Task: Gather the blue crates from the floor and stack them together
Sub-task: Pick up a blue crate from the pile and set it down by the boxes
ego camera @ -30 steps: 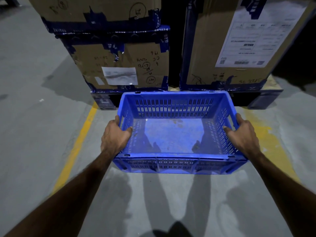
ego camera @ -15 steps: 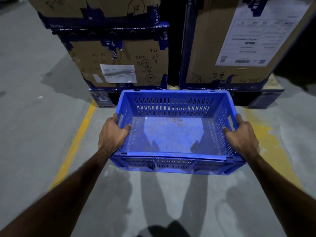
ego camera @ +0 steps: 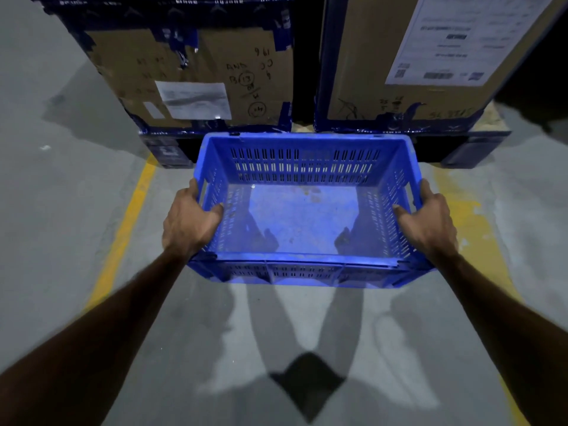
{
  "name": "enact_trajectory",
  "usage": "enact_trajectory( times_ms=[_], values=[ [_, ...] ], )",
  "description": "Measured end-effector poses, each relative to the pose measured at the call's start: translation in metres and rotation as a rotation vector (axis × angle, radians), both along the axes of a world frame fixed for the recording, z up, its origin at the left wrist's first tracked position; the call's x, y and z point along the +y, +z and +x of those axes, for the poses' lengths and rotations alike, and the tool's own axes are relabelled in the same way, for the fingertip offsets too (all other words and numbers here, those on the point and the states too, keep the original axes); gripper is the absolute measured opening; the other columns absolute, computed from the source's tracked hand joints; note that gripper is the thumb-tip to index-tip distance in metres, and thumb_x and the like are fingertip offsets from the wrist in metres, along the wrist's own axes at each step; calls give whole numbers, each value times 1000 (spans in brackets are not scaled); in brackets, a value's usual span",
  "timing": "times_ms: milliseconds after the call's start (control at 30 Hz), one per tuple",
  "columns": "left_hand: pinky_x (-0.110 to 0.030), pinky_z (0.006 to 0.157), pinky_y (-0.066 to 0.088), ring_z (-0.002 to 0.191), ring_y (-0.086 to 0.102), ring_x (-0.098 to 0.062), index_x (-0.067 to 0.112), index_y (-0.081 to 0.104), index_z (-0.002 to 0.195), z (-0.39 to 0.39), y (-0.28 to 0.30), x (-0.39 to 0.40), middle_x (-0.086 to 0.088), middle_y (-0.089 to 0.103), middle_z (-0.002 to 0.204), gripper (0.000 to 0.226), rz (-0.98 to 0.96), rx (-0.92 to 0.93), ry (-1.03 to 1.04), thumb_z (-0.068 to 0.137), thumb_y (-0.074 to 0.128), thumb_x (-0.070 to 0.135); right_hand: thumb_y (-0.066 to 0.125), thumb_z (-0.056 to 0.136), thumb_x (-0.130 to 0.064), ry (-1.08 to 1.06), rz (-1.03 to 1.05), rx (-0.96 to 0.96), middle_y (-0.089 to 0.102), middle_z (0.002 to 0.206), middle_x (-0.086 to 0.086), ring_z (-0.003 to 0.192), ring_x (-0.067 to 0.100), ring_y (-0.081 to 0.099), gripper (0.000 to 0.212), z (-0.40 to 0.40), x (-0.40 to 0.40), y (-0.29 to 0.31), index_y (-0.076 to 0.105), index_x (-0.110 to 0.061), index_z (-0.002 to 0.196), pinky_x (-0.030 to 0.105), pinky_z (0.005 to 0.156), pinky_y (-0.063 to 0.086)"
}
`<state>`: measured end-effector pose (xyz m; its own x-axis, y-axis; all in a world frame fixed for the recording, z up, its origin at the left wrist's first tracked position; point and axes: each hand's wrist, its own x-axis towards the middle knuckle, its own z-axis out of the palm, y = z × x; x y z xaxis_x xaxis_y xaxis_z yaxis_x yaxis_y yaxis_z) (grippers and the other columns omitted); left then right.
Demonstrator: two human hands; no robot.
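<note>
Blue plastic fills the middle of the view: the crate (ego camera: 302, 210) is gripped at both short ends, left hand (ego camera: 190, 222) curled over the left rim with thumb inside, right hand (ego camera: 428, 221) doing the same on the right rim. Compared with a second ago the boxes loom larger and sit lower, and the crate's far rim has closed on the pallet (ego camera: 167, 149). So the person is leaning in with it, carrying, not yet stacking; no other crate is in sight, so I judge the stack lies elsewhere.

Edges now: the far rim sits just before the pallet and the left box (ego camera: 196, 75); right box (ego camera: 384, 56) stands beside it. Forward room looks nearly gone. Open floor (ego camera: 55, 210) lies left past the yellow line (ego camera: 129, 222), and behind, toward the person.
</note>
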<state>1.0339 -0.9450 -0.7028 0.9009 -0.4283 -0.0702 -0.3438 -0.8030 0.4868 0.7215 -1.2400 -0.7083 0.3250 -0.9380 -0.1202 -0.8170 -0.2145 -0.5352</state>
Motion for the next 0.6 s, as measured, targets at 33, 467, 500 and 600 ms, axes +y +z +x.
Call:
enact_trajectory(
  times_ms=[33, 467, 500, 600],
  values=[
    [-51, 87, 54, 110, 61, -41, 31, 44, 133, 1, 3, 1, -11, 59, 126, 70, 8, 16, -35, 74, 57, 67, 60, 76, -56, 22, 22, -11, 55, 118, 16, 99, 48, 63, 72, -2, 0, 2, 35, -34, 140, 60, 85, 55],
    [-65, 102, 46, 135, 45, -56, 5, 29, 161, -132, 141, 119, -29, 36, 160, 106, 297, 100, -501, 90, 38, 83, 70, 87, -57, 349, 278, 358, 32, 158, 19, 142, 44, 40, 90, -115, 140, 178, 27, -24, 159, 59, 112, 38],
    [-63, 105, 44, 136, 43, -54, 9, 25, 163, -155, 172, 129, -27, 33, 162, 102, 325, 152, -484, 91, 47, 77, 70, 90, -53, 362, 295, 364, 30, 160, 18, 144, 42, 38, 87, -126, 162, 206, 27, -24, 159, 57, 113, 36],
    [-58, 114, 37, 142, 38, -49, 12, 20, 165, -220, 284, 158, -24, 28, 164, 96, 322, 268, -431, 93, 59, 62, 67, 93, -50, 337, 399, 321, 30, 161, 20, 146, 42, 36, 88, -150, 230, 300, 22, -20, 162, 51, 118, 33]
  ],
)
